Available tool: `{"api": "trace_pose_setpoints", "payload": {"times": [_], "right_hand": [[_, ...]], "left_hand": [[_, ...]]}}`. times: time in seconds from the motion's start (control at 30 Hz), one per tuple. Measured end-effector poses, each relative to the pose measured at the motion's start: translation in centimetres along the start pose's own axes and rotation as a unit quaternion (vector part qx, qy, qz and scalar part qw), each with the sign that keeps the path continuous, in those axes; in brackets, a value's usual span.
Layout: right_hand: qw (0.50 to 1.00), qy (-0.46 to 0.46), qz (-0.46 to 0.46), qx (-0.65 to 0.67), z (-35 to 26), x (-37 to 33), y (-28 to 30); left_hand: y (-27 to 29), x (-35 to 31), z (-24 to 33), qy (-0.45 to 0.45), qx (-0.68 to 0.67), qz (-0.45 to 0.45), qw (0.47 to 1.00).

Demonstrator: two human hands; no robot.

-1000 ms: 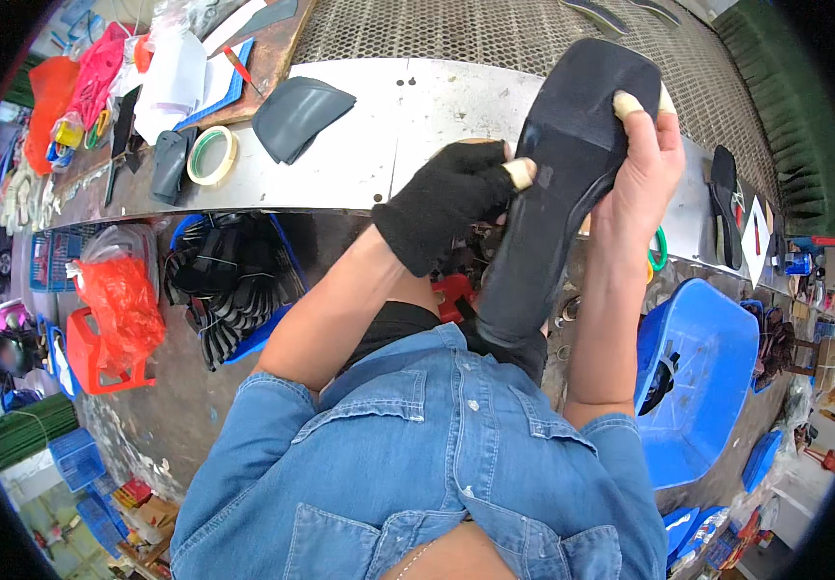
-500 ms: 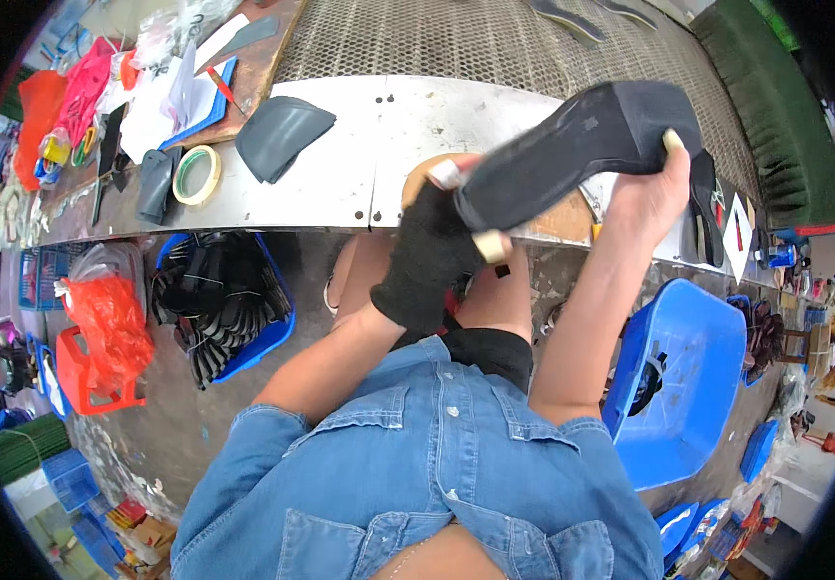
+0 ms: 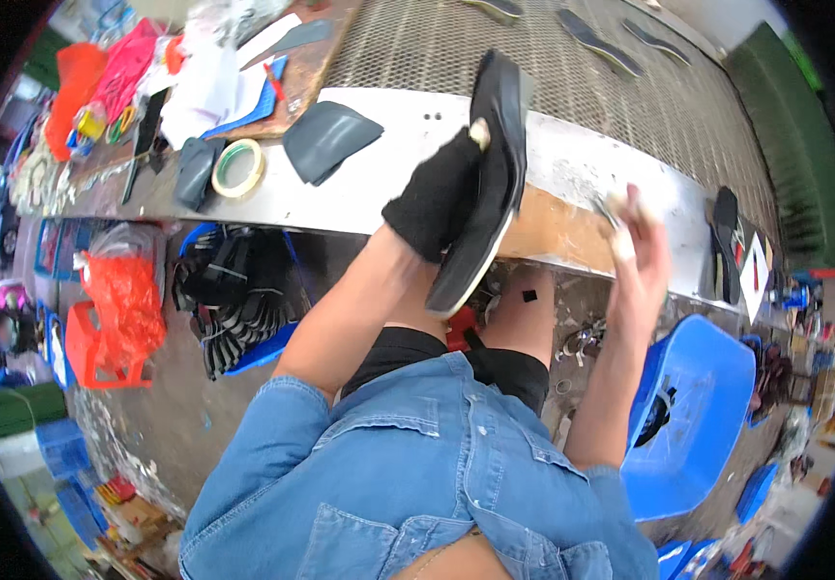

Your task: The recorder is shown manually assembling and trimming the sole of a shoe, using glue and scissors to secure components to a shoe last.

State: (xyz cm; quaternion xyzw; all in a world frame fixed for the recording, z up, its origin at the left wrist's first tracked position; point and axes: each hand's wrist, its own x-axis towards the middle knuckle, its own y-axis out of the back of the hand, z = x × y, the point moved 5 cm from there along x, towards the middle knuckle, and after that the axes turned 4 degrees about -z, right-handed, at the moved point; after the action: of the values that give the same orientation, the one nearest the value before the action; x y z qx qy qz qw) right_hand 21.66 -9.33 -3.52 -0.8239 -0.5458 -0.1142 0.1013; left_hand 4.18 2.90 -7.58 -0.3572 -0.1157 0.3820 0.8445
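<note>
My left hand [image 3: 441,188], in a black fingerless glove, grips a black shoe sole [image 3: 501,164] with a pale lower edge. The sole stands nearly on end, tilted, above the bench's front edge. My right hand [image 3: 642,251] is over the bench, slightly blurred, with thumb and fingers apart. Close to its fingertips is a small metal tool [image 3: 602,207] whose kind I cannot make out. Beneath lies a tan board [image 3: 557,227] on the white worktop.
Dark curved sheets [image 3: 330,143] and a tape roll [image 3: 238,168] lie on the left worktop. More soles [image 3: 599,43] rest on the mesh surface behind. A blue bin [image 3: 698,416] stands at right, a basket of black parts [image 3: 234,300] below left. Black pieces [image 3: 725,242] lie at the right end.
The sole has swung from lying across both hands to nearly upright in my left hand. My right hand has let go of it and moved down toward the metal tool. The view has shifted.
</note>
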Motion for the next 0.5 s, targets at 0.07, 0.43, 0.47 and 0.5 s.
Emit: {"api": "trace_pose_setpoints", "payload": {"times": [0.07,0.43,0.47,0.5], "right_hand": [[0.997,-0.012,-0.073,0.022,-0.4,2.2,-2.7],[0.996,0.012,-0.087,-0.022,-3.7,4.7,-5.3],[0.996,0.010,-0.086,-0.022,-3.4,5.1,-5.1],[0.996,-0.011,-0.087,-0.011,-2.4,6.1,-4.6]], "left_hand": [[-2.7,-1.4,-0.9,0.002,0.034,-0.034,0.999],[-3.5,-3.6,-2.0,0.013,0.133,-0.082,0.988],[-3.5,-3.7,-1.9,0.021,0.128,-0.074,0.989],[-3.3,-3.5,-2.0,0.031,0.098,-0.089,0.991]]}}
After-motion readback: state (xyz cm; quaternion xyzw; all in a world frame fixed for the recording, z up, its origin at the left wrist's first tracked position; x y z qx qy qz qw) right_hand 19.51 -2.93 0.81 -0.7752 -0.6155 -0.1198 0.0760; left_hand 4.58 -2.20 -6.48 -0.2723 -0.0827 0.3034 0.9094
